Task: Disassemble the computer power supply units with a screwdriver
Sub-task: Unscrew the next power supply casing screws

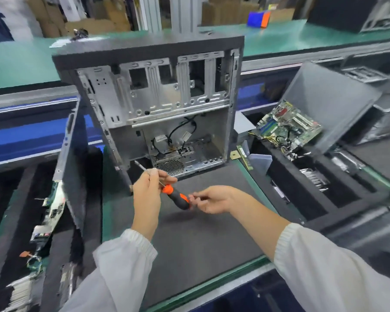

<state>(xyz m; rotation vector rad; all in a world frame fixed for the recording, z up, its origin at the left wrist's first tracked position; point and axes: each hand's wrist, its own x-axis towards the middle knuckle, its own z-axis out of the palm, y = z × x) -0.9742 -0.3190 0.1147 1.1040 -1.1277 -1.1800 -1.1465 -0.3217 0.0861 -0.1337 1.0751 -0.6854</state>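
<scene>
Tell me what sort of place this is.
Probably an electronics dismantling or recycling line. An opened, gutted computer case stands on a work mat, a pulled circuit board lies in a sorting bin, and both hands hold a screwdriver.

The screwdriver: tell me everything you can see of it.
The screwdriver has a slim silver metal shaft and a thick black handle with orange patches, rubbery-looking. It is held in the air above the dark mat, in front of the open computer case, lying slantwise with its tip up and to the left. The left hand pinches the shaft near the handle; the right hand holds the butt end with its fingertips. Nothing else touches it.
</scene>
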